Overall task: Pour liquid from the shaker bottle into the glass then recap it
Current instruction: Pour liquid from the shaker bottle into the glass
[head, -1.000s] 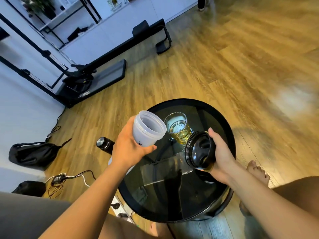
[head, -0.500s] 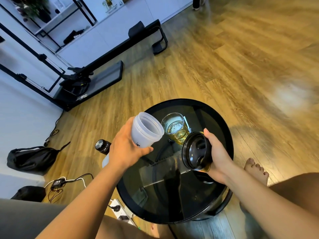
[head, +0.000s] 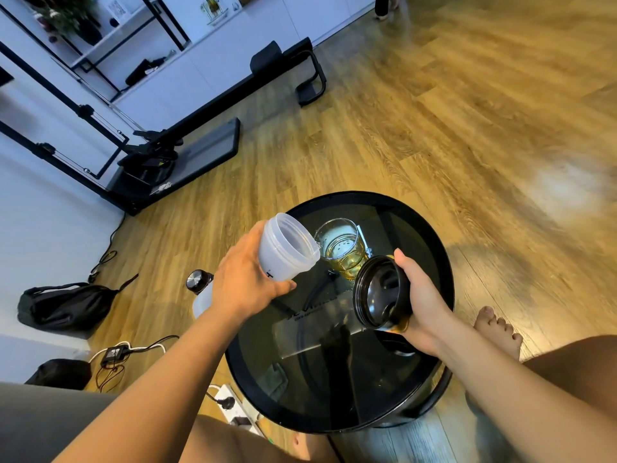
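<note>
Near mid-frame, gripped the tilted shaker bottle (head: 283,253) in the left hand (head: 247,284), with its mouth just beside the glass (head: 344,250); clutched the black cap (head: 380,292) in the right hand (head: 424,295), lower right of the glass. Noted amber liquid (head: 349,267) in the glass, upright on the worktop (head: 445,262). Judged recapping next; called for righting the bottle, seating the cap squarely, then twisting.

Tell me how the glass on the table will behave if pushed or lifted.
The glass looks clear and smooth-walled, so it is probably fragile and a bit slippery. Yellow liquid sits low in it, so it likely resists tipping. On the glossy table, a push would probably slide it.
</note>
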